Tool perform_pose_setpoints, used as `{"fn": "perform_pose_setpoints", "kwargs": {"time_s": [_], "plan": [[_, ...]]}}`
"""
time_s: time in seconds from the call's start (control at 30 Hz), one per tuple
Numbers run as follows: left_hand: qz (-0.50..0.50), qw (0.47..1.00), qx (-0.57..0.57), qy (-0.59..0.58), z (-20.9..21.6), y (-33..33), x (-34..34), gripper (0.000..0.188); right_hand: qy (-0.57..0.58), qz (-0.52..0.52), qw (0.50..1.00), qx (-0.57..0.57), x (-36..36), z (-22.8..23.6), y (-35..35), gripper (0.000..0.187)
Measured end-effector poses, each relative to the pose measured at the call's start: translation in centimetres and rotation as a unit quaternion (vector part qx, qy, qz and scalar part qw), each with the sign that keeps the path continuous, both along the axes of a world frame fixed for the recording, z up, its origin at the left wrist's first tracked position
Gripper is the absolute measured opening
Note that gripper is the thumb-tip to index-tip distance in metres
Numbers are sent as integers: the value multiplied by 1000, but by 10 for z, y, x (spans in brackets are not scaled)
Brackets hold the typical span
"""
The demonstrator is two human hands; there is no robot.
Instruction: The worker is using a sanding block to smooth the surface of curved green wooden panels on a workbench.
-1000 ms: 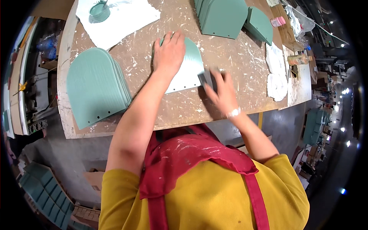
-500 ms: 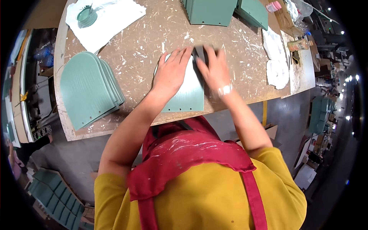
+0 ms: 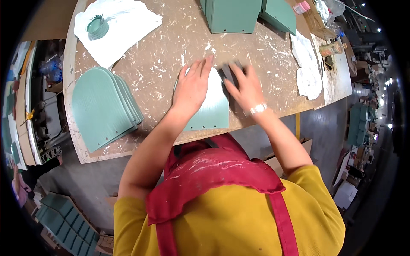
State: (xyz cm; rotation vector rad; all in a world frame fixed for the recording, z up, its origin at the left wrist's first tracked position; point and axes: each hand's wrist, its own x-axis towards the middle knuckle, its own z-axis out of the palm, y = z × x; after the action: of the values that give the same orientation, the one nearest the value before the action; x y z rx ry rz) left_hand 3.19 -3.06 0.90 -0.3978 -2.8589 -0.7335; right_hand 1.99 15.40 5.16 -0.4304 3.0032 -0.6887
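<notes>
A light green panel with a rounded top and small holes along its near edge lies flat at the table's front edge. My left hand rests flat on its left part, fingers stretched out and pointing away from me. Against the panel's right edge, my right hand has its fingers closed around a dark grey sanding block. Motion blurs the block and those fingertips. Similar panels lie in a fanned stack to the left of my left arm.
The paint-flecked table carries a white cloth with a green round container at the far left. Upright green pieces stand at the back. Crumpled white cloth and a bottle lie at right.
My right hand and the sanding block have slid slightly toward me and to the right along the panel's edge. My left hand stays on the panel. The whole view has shifted a little.
</notes>
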Motion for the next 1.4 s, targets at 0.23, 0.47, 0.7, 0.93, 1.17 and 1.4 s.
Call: {"fn": "perform_pose_setpoints", "kwargs": {"time_s": [0.23, 0.47, 0.7, 0.93, 1.17, 1.4], "plan": [[8, 996, -71, 62, 8, -1, 10, 50, -112, 19, 993, -33, 17, 34, 64, 52], [-102, 994, 3, -26, 9, 18, 76, 42, -41, 142, 989, -24, -11, 18, 24, 51], [-93, 995, 0, -19, 8, 17, 77, 42, -27, 134, 990, -47, -35, 9, -23, 47], [-123, 990, 43, -57, 2, 19, 77, 41, -31, 174, 984, 26, -24, 24, -91, 46], [-110, 994, 18, 3, 6, 19, 77, 44, -43, 103, 992, 52, -53, 24, -63, 48], [-159, 983, 2, -96, 2, 13, 76, 49, -25, 225, 970, 86, -26, 24, -97, 52]]}}
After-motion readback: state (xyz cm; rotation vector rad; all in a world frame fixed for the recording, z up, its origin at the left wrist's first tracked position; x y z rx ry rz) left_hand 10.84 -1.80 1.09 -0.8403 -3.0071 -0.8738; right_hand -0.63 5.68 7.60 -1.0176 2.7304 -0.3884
